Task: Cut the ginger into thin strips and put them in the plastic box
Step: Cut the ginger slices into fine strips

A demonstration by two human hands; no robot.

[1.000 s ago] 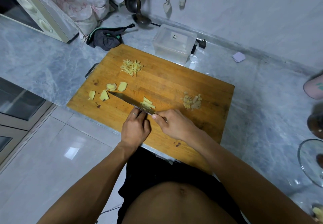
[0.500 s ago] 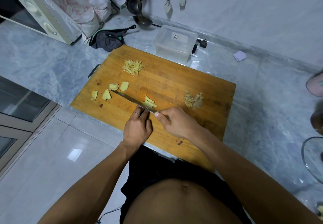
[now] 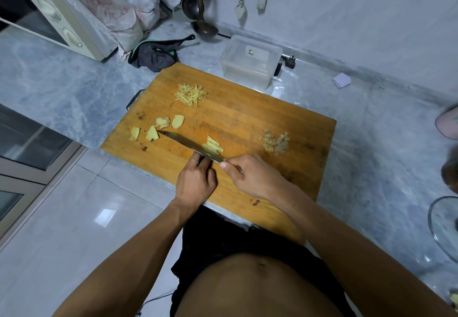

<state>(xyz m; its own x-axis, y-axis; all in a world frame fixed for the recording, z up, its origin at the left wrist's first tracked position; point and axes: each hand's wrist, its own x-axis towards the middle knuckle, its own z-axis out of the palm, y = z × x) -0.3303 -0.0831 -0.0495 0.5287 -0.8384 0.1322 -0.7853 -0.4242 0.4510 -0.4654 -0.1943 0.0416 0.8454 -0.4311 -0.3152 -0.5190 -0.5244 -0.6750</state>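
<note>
Ginger is spread over the cutting board in four lots: finished strips at the far side, four uncut slices at the left, a slice stack under the knife, and a heap of peel scraps on the right. Plastic box sits on the counter just past the board's far edge, and I see no ginger in it.

My right hand is wrapped round the knife handle, thumb forward near the blade's heel. My left hand has its fingers curled down at the near side of the blade, apparently pinning the stack; the blade hides the contact, so I can't confirm the grip. Blade runs diagonally, tip almost touching one of the uncut slices.

Step, as I read it: slicing the stack into strips. Roughly midway; more slices to cut, nothing boxed.

Risks:
- Left fingertips sit right against the blade. If the stack slips or shrinks, the next cut lands on a finger.
- Thin slices stacked may skid apart, giving thick, uneven strips.
- Tip could drag the nearby slice off position or toward the board's near edge.
- Scraps lie close enough to be swept up with good strips when transferring.
- The box is off the board; carrying strips on the blade may drop some on the counter.
</note>
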